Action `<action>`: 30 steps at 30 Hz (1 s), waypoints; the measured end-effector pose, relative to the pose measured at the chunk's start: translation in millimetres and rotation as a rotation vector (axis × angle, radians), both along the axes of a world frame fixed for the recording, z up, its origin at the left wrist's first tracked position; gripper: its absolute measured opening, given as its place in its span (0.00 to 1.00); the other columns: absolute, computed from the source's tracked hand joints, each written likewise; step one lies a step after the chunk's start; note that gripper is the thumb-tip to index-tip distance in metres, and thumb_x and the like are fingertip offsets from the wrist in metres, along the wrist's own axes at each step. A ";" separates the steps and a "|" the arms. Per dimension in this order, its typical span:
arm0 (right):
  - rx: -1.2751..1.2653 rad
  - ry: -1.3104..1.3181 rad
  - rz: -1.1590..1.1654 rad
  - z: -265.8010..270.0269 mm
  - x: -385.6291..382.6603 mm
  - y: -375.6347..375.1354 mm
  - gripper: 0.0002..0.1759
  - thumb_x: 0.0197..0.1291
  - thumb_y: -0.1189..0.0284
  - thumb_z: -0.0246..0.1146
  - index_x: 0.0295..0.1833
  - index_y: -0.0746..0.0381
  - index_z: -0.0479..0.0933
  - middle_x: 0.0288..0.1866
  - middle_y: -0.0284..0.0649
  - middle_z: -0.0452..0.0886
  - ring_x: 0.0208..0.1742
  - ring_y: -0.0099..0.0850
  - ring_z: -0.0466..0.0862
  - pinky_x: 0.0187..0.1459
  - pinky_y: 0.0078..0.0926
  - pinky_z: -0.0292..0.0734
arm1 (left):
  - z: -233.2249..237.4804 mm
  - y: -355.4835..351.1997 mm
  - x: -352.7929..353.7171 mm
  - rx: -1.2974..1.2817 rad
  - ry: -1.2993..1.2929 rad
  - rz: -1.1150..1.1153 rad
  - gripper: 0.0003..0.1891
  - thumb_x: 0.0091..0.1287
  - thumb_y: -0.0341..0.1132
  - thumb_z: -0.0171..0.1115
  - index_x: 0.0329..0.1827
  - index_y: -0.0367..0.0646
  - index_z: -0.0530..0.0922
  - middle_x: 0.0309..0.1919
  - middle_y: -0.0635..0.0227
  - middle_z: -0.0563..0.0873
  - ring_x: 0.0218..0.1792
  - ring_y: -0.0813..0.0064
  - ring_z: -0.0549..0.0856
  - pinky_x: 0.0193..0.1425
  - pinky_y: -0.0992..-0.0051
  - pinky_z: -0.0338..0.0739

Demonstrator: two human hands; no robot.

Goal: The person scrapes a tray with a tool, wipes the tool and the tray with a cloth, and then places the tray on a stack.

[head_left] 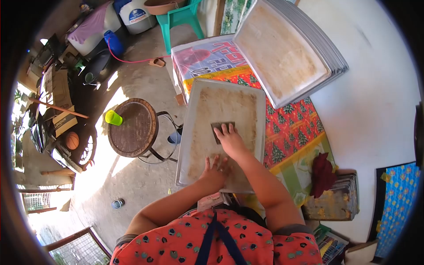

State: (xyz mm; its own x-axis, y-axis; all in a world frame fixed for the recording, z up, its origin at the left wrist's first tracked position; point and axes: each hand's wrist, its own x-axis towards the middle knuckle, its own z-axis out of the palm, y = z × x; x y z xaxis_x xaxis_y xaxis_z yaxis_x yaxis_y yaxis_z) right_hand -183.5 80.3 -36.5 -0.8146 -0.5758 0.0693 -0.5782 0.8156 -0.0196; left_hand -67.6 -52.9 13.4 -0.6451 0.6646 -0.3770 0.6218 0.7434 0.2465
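Note:
A large metal baking tray (225, 99) with brown stains lies before me on the covered table. My right hand (229, 139) presses a dark, flat, square pad (216, 128) against the middle of the tray, fingers over its top; the pad's exact material does not show. Lower down, my left hand (215, 172) rests on the tray's near part with its fingers spread, holding nothing.
A stack of similar trays (287, 53) leans at the table's far right. A dark red cloth (323, 174) lies near more stained trays (335, 198). Left of the table, a round stool (134, 137) bears a yellow-green cup (113, 118). A green chair (181, 22) stands behind.

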 end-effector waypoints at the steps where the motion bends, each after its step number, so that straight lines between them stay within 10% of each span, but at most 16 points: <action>1: -0.010 -0.035 -0.041 4.1 22.0 13.8 0.25 0.60 0.71 0.51 0.65 0.57 0.67 0.63 0.55 0.70 0.63 0.57 0.68 0.63 0.52 0.63 | 1.1 -2.0 0.4 0.009 0.000 0.000 0.41 0.59 0.51 0.63 0.75 0.52 0.56 0.75 0.52 0.52 0.74 0.43 0.50 0.67 0.31 0.44; 12: -0.014 -0.405 0.119 57.2 214.0 116.0 0.27 0.58 0.70 0.53 0.66 0.49 0.69 0.70 0.42 0.66 0.71 0.48 0.63 0.70 0.45 0.56 | 2.6 -113.6 14.6 0.067 0.102 0.756 0.46 0.61 0.54 0.61 0.77 0.49 0.47 0.68 0.49 0.65 0.70 0.49 0.62 0.69 0.40 0.50; 23: -0.113 -0.252 0.484 14.0 118.6 -19.7 0.24 0.60 0.67 0.53 0.64 0.44 0.71 0.70 0.37 0.67 0.73 0.41 0.61 0.74 0.44 0.51 | -4.5 -127.8 18.9 0.644 -0.272 1.051 0.37 0.69 0.53 0.54 0.73 0.40 0.56 0.48 0.41 0.81 0.51 0.49 0.82 0.56 0.64 0.73; 30: 0.199 -0.338 0.462 64.2 138.0 118.5 0.31 0.54 0.70 0.58 0.65 0.36 0.68 0.72 0.26 0.64 0.76 0.34 0.56 0.71 0.59 0.51 | 6.8 -133.8 16.3 0.868 -0.430 1.038 0.34 0.73 0.51 0.50 0.74 0.38 0.54 0.59 0.51 0.77 0.61 0.67 0.75 0.65 0.72 0.65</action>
State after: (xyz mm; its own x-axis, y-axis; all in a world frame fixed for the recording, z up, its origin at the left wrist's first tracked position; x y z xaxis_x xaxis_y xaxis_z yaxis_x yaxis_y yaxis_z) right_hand -45.5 198.8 27.7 -0.4355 -0.8503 -0.2956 -0.8616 0.4888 -0.1369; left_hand -51.4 -186.8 20.2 -0.9171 0.0857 -0.3894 -0.3436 0.3256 0.8809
